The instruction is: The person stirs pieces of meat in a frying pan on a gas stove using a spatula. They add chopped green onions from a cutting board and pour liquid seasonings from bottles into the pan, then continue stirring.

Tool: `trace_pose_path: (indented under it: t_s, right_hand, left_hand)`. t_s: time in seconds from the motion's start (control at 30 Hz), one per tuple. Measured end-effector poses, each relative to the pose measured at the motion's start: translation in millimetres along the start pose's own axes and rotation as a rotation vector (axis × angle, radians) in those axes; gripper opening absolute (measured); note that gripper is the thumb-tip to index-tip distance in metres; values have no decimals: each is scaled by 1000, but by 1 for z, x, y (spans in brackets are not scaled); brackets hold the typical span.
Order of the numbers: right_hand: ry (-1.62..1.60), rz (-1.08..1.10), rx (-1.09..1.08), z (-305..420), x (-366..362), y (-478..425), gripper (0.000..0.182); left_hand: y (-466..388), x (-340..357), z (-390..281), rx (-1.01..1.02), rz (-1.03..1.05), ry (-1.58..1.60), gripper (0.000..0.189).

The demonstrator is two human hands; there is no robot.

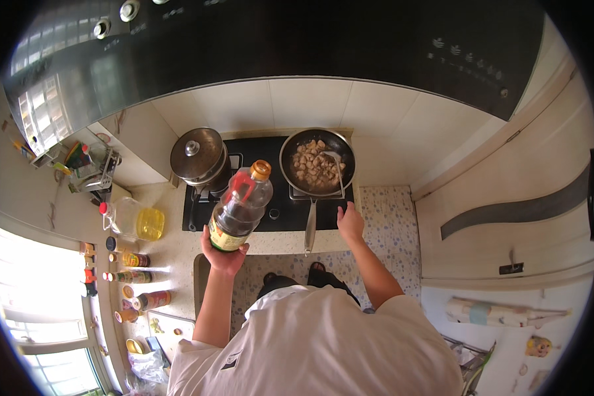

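My left hand (pixel 225 255) holds a large plastic bottle (pixel 241 205) of dark liquid by its lower end, its orange-brown cap on and tilted up toward the stove. A frying pan (pixel 318 162) with browned pieces of meat (pixel 311 166) in some liquid stands on the right burner. In the pan rests a spatula (pixel 338 166), its handle reaching over the near rim. My right hand (pixel 350 221) is just beyond that handle's end, right of the pan's handle (pixel 310 227); its thumb and a finger are apart, and nothing shows between them.
A lidded steel pot (pixel 198 156) stands on the left burner. On the left counter are an oil jug (pixel 133 219), several sauce bottles (pixel 133 276) and a white cutting board (pixel 171 331). The dark range hood (pixel 302 44) overhangs the stove. A cabinet door (pixel 505 213) is at right.
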State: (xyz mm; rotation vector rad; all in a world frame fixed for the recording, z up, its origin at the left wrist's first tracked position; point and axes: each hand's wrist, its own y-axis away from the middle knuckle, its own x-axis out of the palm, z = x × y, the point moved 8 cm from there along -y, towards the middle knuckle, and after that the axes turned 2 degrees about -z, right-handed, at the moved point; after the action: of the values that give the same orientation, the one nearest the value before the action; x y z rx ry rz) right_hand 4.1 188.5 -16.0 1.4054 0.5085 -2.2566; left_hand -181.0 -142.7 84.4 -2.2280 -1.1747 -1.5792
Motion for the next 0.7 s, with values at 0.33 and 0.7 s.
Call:
trace_pose_path:
  t_s: [0.33,0.7]
  right_hand:
    - [-1517,682,578,-17,-80,13,37]
    - [-1790,1019,693,-3,-94,37,39]
  left_hand:
    - [-48,36,20,54,-76,-94,52]
    - [-101,30,24,50,-205,-419,43]
